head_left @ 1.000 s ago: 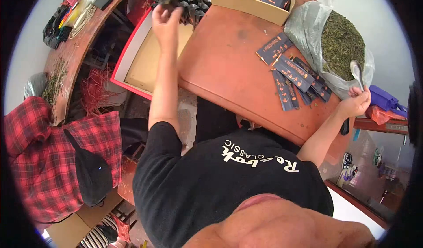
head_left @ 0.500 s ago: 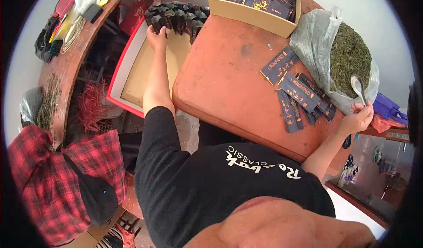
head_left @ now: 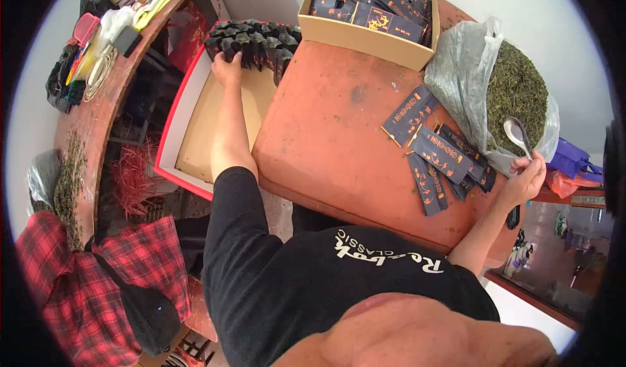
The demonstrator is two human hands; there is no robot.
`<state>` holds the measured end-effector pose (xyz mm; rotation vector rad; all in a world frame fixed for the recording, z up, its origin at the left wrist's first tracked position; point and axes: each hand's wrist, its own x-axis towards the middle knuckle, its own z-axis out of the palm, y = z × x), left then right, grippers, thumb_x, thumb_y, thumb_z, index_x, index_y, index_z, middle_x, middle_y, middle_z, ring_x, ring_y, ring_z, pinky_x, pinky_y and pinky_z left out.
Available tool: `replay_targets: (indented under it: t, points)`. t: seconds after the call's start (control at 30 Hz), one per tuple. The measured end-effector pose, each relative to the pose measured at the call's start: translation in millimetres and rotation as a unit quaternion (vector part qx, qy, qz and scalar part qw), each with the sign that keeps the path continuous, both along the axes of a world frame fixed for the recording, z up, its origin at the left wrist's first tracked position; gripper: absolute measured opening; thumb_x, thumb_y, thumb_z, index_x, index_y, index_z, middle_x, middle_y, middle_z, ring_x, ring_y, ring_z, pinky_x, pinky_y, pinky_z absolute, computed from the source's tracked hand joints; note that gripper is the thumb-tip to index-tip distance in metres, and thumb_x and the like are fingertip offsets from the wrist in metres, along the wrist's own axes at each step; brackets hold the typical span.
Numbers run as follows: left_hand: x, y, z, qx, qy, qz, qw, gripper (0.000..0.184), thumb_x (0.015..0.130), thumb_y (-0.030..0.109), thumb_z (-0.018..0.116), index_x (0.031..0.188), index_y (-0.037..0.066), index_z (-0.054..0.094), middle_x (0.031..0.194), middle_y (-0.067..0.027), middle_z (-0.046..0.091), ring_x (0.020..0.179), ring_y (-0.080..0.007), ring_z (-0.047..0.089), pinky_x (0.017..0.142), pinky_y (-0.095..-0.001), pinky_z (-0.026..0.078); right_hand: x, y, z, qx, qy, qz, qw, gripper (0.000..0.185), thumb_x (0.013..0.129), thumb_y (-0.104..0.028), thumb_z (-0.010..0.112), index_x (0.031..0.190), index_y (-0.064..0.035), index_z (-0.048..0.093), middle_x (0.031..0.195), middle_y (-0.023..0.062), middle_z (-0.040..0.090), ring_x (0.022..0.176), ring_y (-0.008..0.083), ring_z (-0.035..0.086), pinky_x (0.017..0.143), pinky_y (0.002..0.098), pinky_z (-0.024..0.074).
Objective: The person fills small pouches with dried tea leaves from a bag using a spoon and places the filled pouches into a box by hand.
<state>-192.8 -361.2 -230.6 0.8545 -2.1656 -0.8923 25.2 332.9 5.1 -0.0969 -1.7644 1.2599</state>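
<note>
Since the first frame, my left hand (head_left: pixel 228 68) is coming down into the red-rimmed box (head_left: pixel 190 116) at left, and its fingers are now touching the standing dark pouches (head_left: pixel 261 44); whether they are gripping one, I cannot tell. My right hand (head_left: pixel 529 176) is holding a spoon (head_left: pixel 514 131), fingers narrow on its handle, its bowl hovering over dried leaves (head_left: pixel 518 87) in the plastic bag (head_left: pixel 456 60). Flat printed packets (head_left: pixel 445 153) are lying on the tabletop (head_left: pixel 313 132), left of that hand.
</note>
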Motion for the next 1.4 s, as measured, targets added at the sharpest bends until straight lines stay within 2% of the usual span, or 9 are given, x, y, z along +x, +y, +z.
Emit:
replay_targets:
  t: [0.6,0.77,0.83,0.87,0.93,0.97,1.07,1.27,1.4]
  points:
    - [18.1,21.1,28.2,-0.012,-0.039,0.003,0.999,0.081,0.066,0.031,0.09,0.13,-0.003,0.054,0.124,-0.0248,0.057,0.12,-0.04,0.055,0.102,-0.0452,0.047,1.6,-4.2,2.2,0.005,-0.012,0.013,1.0,0.028,0.108,-0.023,0.048,0.116,0.0006,0.06,0.068,0.003,0.06,0.058,0.0092,0.051,0.053,0.0223,0.0388]
    - [20.6,-12.2,0.8,0.004,-0.045,-0.093,0.995,0.077,0.063,0.03,0.092,0.123,-0.003,0.058,0.119,-0.023,0.062,0.113,-0.0362,0.06,0.1,-0.0432,0.047,0.4,-3.9,2.7,-0.019,-0.023,-0.037,0.999,0.026,0.106,-0.02,0.049,0.116,0.0001,0.062,0.068,0.0027,0.06,0.059,0.0095,0.052,0.054,0.0224,0.0404]
    - [11.9,-31.5,-41.5,-0.161,0.038,-0.014,0.986,0.074,0.061,0.026,0.094,0.119,-0.004,0.06,0.113,-0.02,0.066,0.103,-0.0326,0.064,0.095,-0.0403,0.051,2.8,-9.6,4.6,-0.071,-0.002,-0.003,0.997,0.027,0.106,-0.02,0.049,0.117,0.0013,0.061,0.069,0.004,0.062,0.059,0.0096,0.053,0.055,0.0234,0.0424]
    - [-13.1,-79.4,-80.8,0.024,0.07,-0.119,0.99,0.072,0.06,0.022,0.094,0.118,-0.004,0.06,0.111,-0.0179,0.066,0.095,-0.0303,0.066,0.091,-0.0392,0.052,2.1,-6.7,2.1,-0.023,0.01,-0.004,1.0,0.027,0.107,-0.019,0.048,0.116,0.002,0.061,0.069,0.0051,0.062,0.059,0.0097,0.053,0.055,0.0237,0.0425]
    - [27.8,-17.8,-13.0,0.225,0.129,-0.1,0.961,0.073,0.065,0.013,0.09,0.126,-0.004,0.053,0.112,-0.0169,0.063,0.091,-0.0217,0.064,0.073,-0.0346,0.056,7.2,-13.3,8.3,-0.049,0.01,0.033,0.998,0.027,0.107,-0.019,0.046,0.115,0.0026,0.06,0.069,0.0058,0.062,0.059,0.0099,0.053,0.056,0.0244,0.0428]
    - [41.0,6.1,14.3,0.204,0.154,-0.089,0.963,0.066,0.072,0.006,0.084,0.128,-0.003,0.051,0.112,-0.0162,0.063,0.09,-0.0189,0.064,0.067,-0.0309,0.056,7.6,-12.7,8.2,-0.049,0.026,0.056,0.997,0.027,0.107,-0.019,0.046,0.115,0.0027,0.061,0.069,0.0055,0.062,0.059,0.0094,0.053,0.055,0.0239,0.0426]
    - [77.5,75.9,99.2,0.283,0.267,-0.175,0.904,0.056,0.079,0.002,0.077,0.129,-0.003,0.051,0.113,-0.0153,0.063,0.092,-0.0189,0.064,0.071,-0.0298,0.056,10.7,-16.6,9.1,-0.049,0.046,0.084,0.994,0.026,0.108,-0.019,0.047,0.115,0.0025,0.061,0.07,0.0048,0.063,0.06,0.0079,0.053,0.055,0.022,0.0423]
    - [132.9,244.5,206.6,-0.026,0.151,-0.409,0.9,0.043,0.085,0.005,0.074,0.126,0.009,0.062,0.108,-0.0052,0.066,0.087,-0.0125,0.063,0.075,-0.0264,0.054,18.6,-25.4,12.4,-0.046,0.07,0.098,0.992,0.024,0.107,-0.018,0.05,0.114,0.001,0.062,0.071,0.0021,0.064,0.06,0.0055,0.054,0.056,0.0189,0.0437]
    - [152.9,344.6,219.4,-0.125,0.008,-0.518,0.846,0.043,0.085,0.03,0.075,0.121,0.009,0.063,0.111,-0.0112,0.067,0.098,-0.0252,0.067,0.079,-0.045,0.056,19.8,-22.8,5.5,-0.059,0.071,0.11,0.99,0.023,0.106,-0.017,0.05,0.112,-0.0001,0.064,0.071,0.0011,0.064,0.062,0.0051,0.056,0.059,0.0196,0.047]
